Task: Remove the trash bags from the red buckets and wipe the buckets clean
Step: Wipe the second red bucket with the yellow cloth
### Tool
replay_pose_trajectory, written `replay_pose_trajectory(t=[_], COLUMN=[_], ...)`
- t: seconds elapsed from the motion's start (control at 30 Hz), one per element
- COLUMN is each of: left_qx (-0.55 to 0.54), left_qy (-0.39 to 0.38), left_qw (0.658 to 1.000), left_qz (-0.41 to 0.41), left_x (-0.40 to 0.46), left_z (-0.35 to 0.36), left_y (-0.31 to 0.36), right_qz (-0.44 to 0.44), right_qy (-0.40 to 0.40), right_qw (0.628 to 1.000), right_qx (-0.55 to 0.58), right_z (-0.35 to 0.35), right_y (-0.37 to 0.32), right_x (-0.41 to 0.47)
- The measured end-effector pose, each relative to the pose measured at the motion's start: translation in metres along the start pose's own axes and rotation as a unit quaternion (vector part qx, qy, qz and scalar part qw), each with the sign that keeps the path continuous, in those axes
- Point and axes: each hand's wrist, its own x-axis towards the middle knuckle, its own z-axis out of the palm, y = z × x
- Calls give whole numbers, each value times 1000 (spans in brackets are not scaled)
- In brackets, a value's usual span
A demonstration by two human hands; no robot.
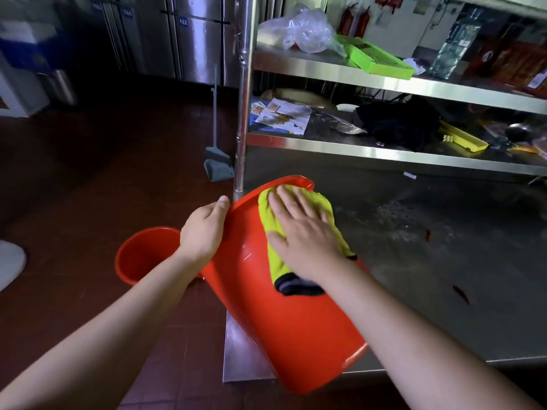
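A red bucket point(284, 327) lies on its side on the steel table point(444, 276), mouth pointing away from me, base toward me. My left hand point(204, 229) grips its rim at the left. My right hand point(305, 232) lies flat with straight fingers on a yellow-green cloth point(272, 220), pressing it against the bucket's outer wall. The cloth has a dark edge near my wrist. A second red bucket point(142, 255) stands upright on the floor at the left, with no bag visible inside.
Steel shelves point(384, 81) rise behind the table, holding a clear plastic bag point(302, 31), a green tray point(376, 57), papers and a dark cloth. A dustpan point(217, 164) leans by the shelf post point(244, 113). Red tiled floor spreads left.
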Motion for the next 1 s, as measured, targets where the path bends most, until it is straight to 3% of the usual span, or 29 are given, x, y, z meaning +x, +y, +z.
replay_pose_trajectory(t=[0.13,0.27,0.37,0.53,0.7,0.83,1.0], left_qx=[-10,-39,-50,-62,-30,-8,-3], left_qy=[-2,24,39,29,-2,11,41], left_qw=[1000,999,998,998,1000,1000,999], left_qz=[19,20,16,2,6,1,-1], left_x=[-11,-20,-23,-28,-20,-19,-17], left_z=[-10,-16,-20,-25,-22,-18,-11], left_y=[-10,-24,-29,-32,-21,-19,-17], right_qz=[43,92,71,4,-169,-208,-80], right_qy=[-29,-52,-63,-40,1,-4,-4], right_qw=[988,925,946,995,979,971,997], right_qx=[143,365,311,90,-111,-118,2], right_z=[5,8,6,-3,9,11,7], right_y=[34,55,46,4,-41,-31,7], right_x=[23,28,26,1,-55,-64,-46])
